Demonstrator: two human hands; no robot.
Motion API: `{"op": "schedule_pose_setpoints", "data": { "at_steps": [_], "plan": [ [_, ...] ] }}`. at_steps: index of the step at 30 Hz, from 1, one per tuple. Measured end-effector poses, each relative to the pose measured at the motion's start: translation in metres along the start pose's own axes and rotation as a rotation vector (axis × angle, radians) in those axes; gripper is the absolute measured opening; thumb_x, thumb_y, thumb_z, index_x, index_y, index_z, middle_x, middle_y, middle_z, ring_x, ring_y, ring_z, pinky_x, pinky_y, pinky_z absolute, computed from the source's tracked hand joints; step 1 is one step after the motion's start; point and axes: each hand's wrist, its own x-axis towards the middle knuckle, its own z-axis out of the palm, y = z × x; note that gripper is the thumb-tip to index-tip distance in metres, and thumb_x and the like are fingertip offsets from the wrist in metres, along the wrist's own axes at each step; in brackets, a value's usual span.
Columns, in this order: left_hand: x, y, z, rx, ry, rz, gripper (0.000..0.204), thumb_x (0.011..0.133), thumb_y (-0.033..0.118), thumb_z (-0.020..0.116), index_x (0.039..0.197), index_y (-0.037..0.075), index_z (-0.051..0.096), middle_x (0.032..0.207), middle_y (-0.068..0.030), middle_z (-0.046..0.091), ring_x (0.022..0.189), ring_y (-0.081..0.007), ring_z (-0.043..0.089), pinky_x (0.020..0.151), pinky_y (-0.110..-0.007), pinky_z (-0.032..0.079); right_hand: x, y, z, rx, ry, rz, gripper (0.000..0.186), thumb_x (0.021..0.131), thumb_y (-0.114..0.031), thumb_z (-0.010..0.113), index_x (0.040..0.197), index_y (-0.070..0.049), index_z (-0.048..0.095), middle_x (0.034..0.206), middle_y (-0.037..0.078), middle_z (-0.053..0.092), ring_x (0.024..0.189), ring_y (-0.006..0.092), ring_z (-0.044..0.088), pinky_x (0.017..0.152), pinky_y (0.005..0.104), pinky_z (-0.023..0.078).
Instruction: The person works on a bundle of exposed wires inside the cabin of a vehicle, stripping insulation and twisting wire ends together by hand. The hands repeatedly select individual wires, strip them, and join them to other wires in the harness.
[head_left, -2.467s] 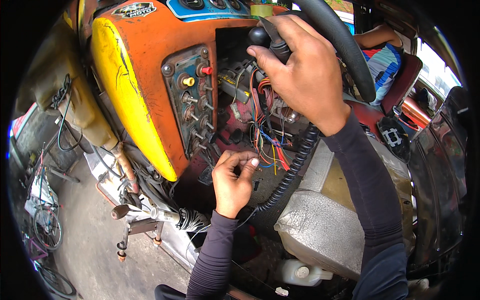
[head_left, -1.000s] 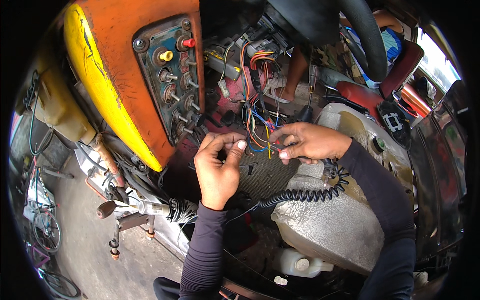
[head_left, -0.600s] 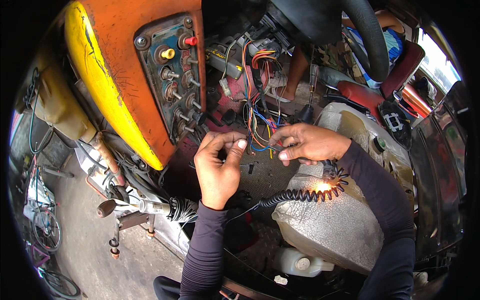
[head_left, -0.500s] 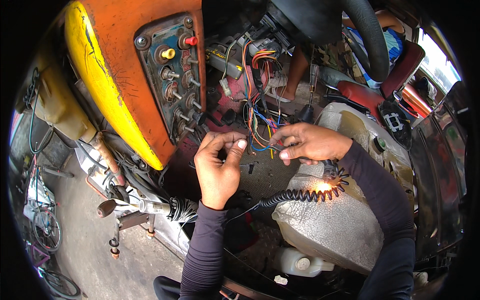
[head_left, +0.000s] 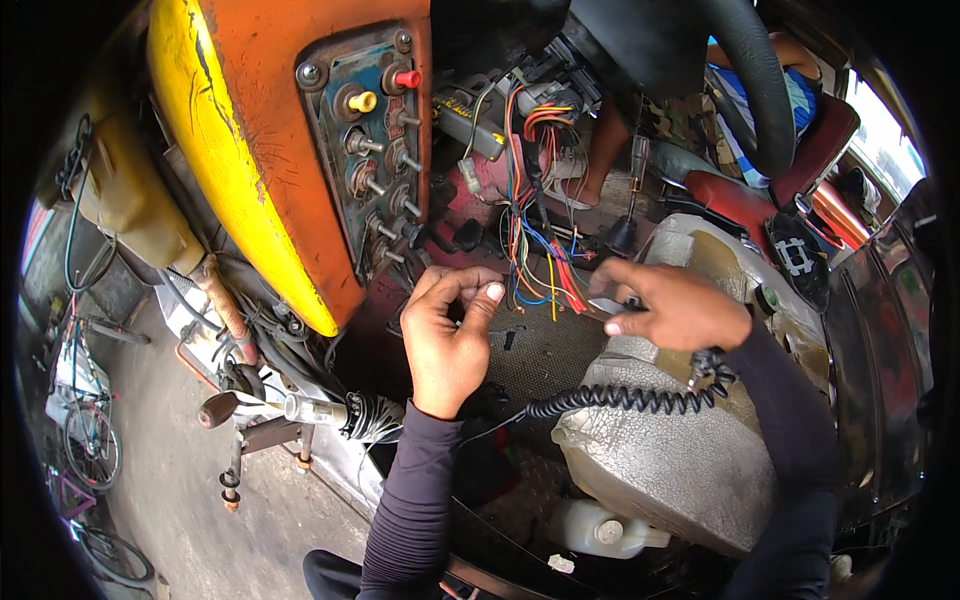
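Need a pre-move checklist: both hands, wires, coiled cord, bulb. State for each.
1. Wires bundled to their ends: not ok, ends hang loose and splayed.
2. Tool in right hand: ok, slim grey tool between the fingers.
3. Tool off the red wires: cannot tell, very close.
4. Left hand free of wire: cannot tell, fingertips hide any thin strand.
5. Coiled cord clear of wire ends: ok, coils lie below them.
6. Bulb unlit: ok, no glow.
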Motion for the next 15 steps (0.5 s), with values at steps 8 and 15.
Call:
{"op": "schedule_pose_setpoints", "data": {
  "at_steps": [8,15],
  "plan": [
    [0.000,0.003,0.002,-0.014,-0.005,0.003,0.009,0.092,-0.001,0.079,0.101,-0.001,0.079,0.088,-0.0014,0.061,0.082,-0.0101,0.055,0.074,-0.026,0.046,-0.003,-0.020,0.018,-0.050,0.040,-0.111,0.056,0.098,-0.023,0.077,0.148,-0.018,0.053,0.116,0.019,0.076,0.113,0.0418,0.072,0.093,0.0536,0.055],
    [-0.001,0.004,0.003,-0.021,-0.007,0.002,0.009,0.092,-0.001,0.079,0.101,-0.002,0.079,0.088,-0.0014,0.060,0.081,-0.0101,0.055,0.074,-0.026,0.046,0.003,-0.018,0.020,-0.032,0.063,-0.113,0.046,0.098,-0.021,0.077,0.139,-0.017,0.058,0.116,0.018,0.077,0.113,0.0426,0.072,0.092,0.0530,0.056]
  ]
}}
